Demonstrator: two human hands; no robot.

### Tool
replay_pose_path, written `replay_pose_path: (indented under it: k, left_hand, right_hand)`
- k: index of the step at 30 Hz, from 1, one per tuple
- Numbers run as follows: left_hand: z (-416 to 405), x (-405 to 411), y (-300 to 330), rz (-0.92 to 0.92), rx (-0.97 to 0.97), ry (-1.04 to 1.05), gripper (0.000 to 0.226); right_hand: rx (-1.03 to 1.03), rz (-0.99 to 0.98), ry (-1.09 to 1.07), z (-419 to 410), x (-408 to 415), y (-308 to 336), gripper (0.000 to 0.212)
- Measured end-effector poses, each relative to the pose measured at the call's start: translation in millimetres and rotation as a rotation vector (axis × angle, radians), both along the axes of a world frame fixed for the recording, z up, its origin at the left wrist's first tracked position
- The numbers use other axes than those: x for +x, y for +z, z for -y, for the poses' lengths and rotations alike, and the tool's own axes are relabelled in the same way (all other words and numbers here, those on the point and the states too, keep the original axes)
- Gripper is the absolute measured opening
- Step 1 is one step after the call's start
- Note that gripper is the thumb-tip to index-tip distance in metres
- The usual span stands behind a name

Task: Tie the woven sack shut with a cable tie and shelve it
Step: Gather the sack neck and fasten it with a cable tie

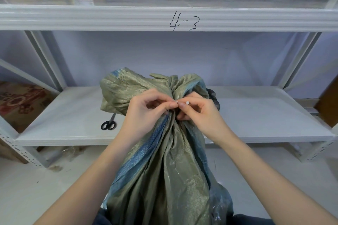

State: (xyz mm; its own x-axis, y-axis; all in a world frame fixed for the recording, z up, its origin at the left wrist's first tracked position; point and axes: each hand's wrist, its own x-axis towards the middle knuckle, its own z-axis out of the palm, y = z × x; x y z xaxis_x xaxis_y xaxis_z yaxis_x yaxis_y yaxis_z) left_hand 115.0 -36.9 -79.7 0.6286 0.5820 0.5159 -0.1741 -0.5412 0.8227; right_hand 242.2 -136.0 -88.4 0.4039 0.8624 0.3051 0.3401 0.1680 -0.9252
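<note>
While both pinch cable tie (187, 102), left hand (146, 109), right hand (198, 111), sack (164, 160) neck gathered

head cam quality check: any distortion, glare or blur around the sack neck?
Head view: wide-angle bowing curves the upper shelf beam; soft glare on that shelf's top; light is even, shadows faint; the woven sack and both hands are sharp, though the cable tie shows only as a tiny white bit.

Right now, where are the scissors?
In the head view the scissors lie on the lower shelf, left of the woven sack, blades tucked under its folded-over top, just beyond the left hand.
</note>
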Motion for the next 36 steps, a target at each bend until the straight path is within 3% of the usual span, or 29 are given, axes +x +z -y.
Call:
replay_pose_path:
  k: [7, 10, 16, 36]
  left_hand:
    - [-2.6, 3.1, -8.8, -0.052, 0.061, 0.008, 0.006]
    - [-2.8, 5.1, -11.1, -0.05, 0.077, 0.023, 0.015]
    - [-2.3, 6.7, -12.6, -0.025, -0.022, 0.055, 0.02]
    - [-0.5, 6.7, -13.9, -0.014, 0.0, 0.04, 0.017]
  right_hand:
    - [0.043, -0.163, -0.002, 1.7, 0.3, -0.7, 0.02]
    - [0.044, -0.164, -0.006, 1.5, -0.1, -0.5, 0.022]
    - [0.066, -0.226, 0.015, 2.2, -1.9, 0.8, 0.017]
    - [0.022, -0.14, -0.015, 2.7, -1.0, 3.8, 0.021]
